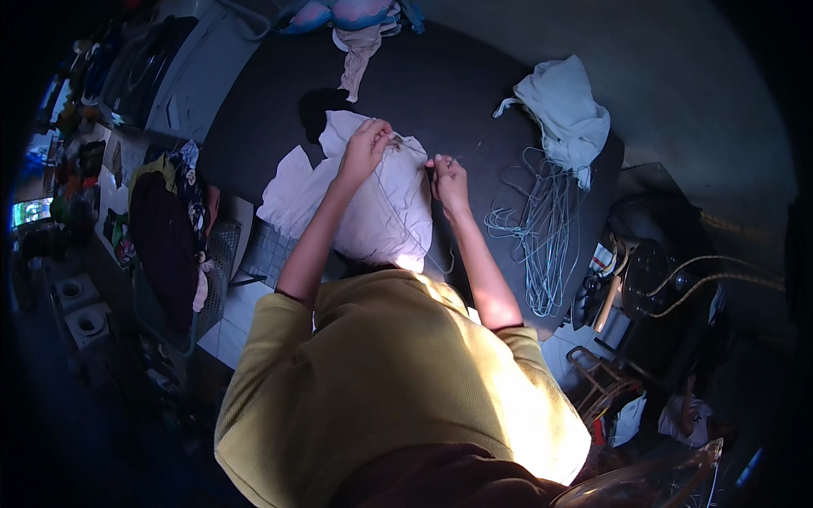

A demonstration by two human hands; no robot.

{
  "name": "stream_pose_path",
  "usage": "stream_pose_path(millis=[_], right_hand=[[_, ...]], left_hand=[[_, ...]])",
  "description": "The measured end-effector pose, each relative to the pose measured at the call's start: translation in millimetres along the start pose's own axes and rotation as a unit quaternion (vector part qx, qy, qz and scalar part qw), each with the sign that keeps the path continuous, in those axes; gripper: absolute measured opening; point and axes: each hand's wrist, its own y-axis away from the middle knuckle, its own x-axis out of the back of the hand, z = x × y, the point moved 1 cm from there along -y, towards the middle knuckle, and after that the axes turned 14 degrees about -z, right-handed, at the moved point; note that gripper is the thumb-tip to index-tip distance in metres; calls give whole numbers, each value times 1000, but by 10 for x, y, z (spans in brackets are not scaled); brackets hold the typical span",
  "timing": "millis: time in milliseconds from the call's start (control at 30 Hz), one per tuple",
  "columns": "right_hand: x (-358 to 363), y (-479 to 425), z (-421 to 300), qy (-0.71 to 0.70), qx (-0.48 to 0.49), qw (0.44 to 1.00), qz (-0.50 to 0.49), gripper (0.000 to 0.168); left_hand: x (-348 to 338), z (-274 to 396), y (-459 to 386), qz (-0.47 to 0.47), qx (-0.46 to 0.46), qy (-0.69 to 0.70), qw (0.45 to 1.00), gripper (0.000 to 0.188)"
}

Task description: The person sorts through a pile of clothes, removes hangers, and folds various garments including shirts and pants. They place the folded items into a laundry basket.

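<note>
White cloth (387,197) lies bunched over the near edge of a dark table (432,82) and against my body. My left hand (368,143) pinches the cloth's upper part beside a small brownish patch. Just right of the cloth, my right hand (448,178) is raised with its fingers curled; a tiny thin item seems to be between thumb and finger, too small to name. A thin thread (397,219) runs down over the cloth from near my left hand and curls at its lower right.
Loose bluish thread (546,235) lies tangled on the table's right side, below a pale cloth bundle (562,114). More fabric (359,54) is at the far edge. A basket of clothes (219,273) stands left; a pedestal fan (648,273) is at right. Another person (686,419) is at lower right.
</note>
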Motion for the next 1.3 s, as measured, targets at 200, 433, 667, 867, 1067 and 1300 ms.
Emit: stream_pose_path(millis=[200,433,667,867,1067,1300], right_hand=[[-268,-640,101,90,123,988,22,24],[-319,-756,-277,102,55,993,15,27],[-511,-1038,-1,195,105,971,90,27],[-741,-917,-126,261,164,948,72,28],[-1012,-264,-825,166,61,949,-262,25],[-1443,696,-1946,203,85,909,-353,26]], left_hand=[[-358,62,579,-28,-32,-132,990,22],[-716,-230,1275,-103,20,-141,984,23],[-797,354,1386,-328,32,-229,916,30],[-507,841,1246,-340,76,-220,911,19],[576,807,1021,-12,62,8,998,15],[1849,679,1362,395,83,-313,860,16]])
